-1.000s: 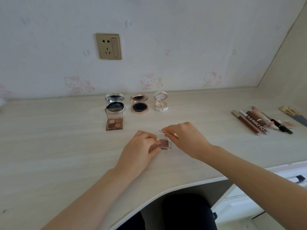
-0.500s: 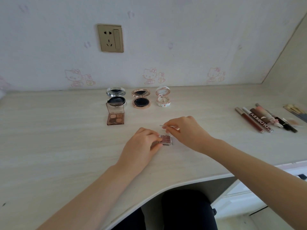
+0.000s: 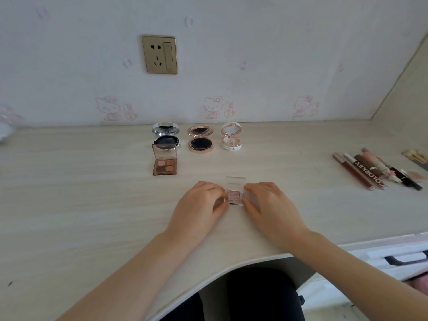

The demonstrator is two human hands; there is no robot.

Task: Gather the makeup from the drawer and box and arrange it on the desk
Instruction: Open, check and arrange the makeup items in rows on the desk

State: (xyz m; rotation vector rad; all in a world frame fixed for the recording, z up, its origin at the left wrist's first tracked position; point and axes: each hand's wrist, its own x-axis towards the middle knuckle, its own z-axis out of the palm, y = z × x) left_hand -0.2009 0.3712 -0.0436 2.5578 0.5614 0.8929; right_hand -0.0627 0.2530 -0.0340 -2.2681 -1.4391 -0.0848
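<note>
A small clear-cased pink glitter eyeshadow (image 3: 234,196) lies on the desk (image 3: 69,193) with its clear lid standing open behind the pan. My left hand (image 3: 200,205) pinches its left side and my right hand (image 3: 269,205) pinches its right side. Behind it stand an open brown four-pan palette (image 3: 165,166), an open silver cushion compact (image 3: 165,135), an open rose-gold compact (image 3: 200,139) and an open white round compact (image 3: 231,139).
Several lip glosses and pencils (image 3: 368,171) lie in a row at the right, with brushes (image 3: 416,158) beyond them. A white drawer (image 3: 393,260) with a dark handle is pulled out at the lower right. A wall socket (image 3: 159,54) sits above the desk.
My right hand has let the clear lid stand open and moved down to the case's right side. Both hands now hold the case squarely, a little farther from the desk's edge.
</note>
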